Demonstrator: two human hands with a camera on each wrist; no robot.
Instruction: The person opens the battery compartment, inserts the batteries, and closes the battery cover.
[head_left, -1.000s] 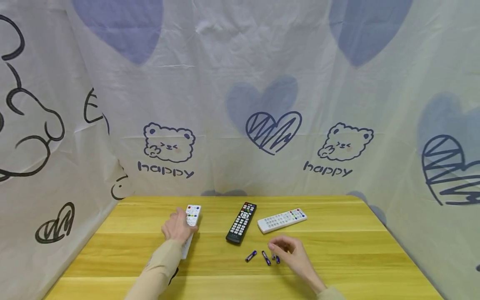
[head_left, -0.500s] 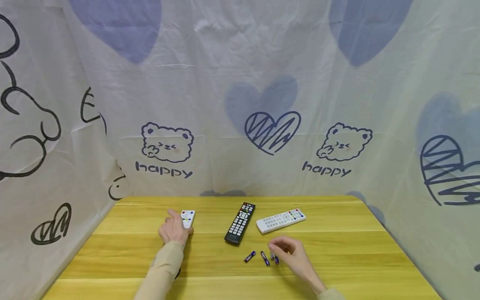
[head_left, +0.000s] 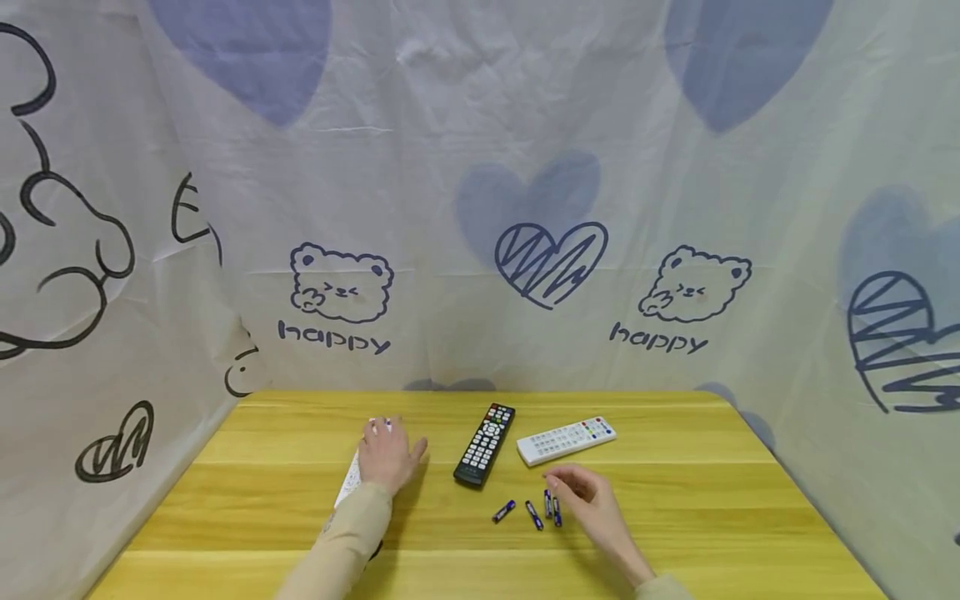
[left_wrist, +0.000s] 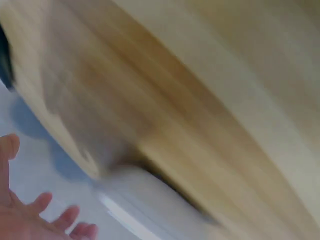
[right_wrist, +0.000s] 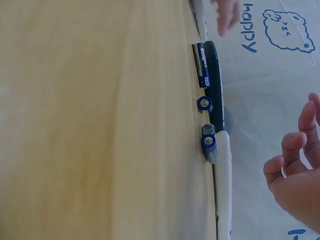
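Observation:
My left hand [head_left: 387, 457] is over the far part of a white remote control [head_left: 348, 485] at the table's left, thumb and fingers spread apart. In the left wrist view the fingers [left_wrist: 42, 201] are off the blurred white remote [left_wrist: 150, 202] and grip nothing. My right hand [head_left: 594, 502] hovers just right of several small blue batteries [head_left: 533, 515], its fingers loosely bent around nothing. The right wrist view shows those batteries [right_wrist: 201, 65] lying on the table beside that hand [right_wrist: 300, 185], which stands apart from them.
A black remote control [head_left: 484, 446] lies slantwise in the middle of the wooden table [head_left: 675, 450]. Right of it is a second white remote [head_left: 566, 442] with coloured buttons. A white printed cloth [head_left: 450, 333] hangs behind the table and along both sides.
The left remote has been turned, its near end now pointing further left. My left hand has let go of it and shifted right with fingers spread. The right hand has barely moved.

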